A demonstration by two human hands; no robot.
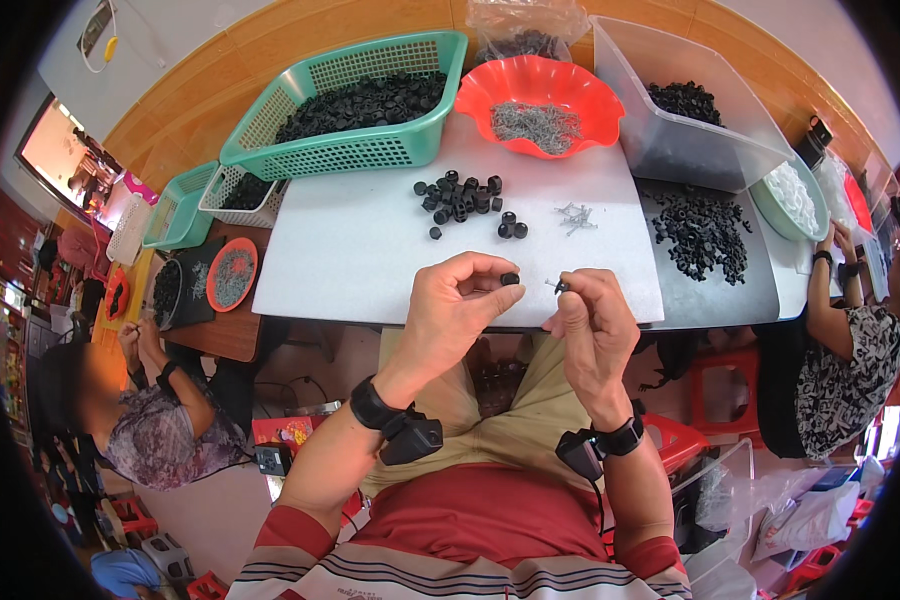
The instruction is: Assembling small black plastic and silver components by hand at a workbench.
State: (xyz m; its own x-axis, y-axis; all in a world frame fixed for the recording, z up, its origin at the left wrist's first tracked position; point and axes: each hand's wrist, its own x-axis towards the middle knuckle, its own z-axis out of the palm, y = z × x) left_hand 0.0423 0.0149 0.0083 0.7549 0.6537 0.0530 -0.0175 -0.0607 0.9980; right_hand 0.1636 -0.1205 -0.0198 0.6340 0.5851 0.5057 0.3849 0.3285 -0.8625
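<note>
My left hand pinches a small black ring-shaped part between thumb and fingertips above the near edge of a white board. My right hand holds a small metal pin with a dark piece on it, a few centimetres to the right of the black part. On the board beyond my hands lies a loose cluster of black ring parts and a small heap of metal pins.
A green basket of black parts, a red bowl of metal pins and a clear tub with black parts stand at the back. More black parts lie on a grey board. People sit at left and right.
</note>
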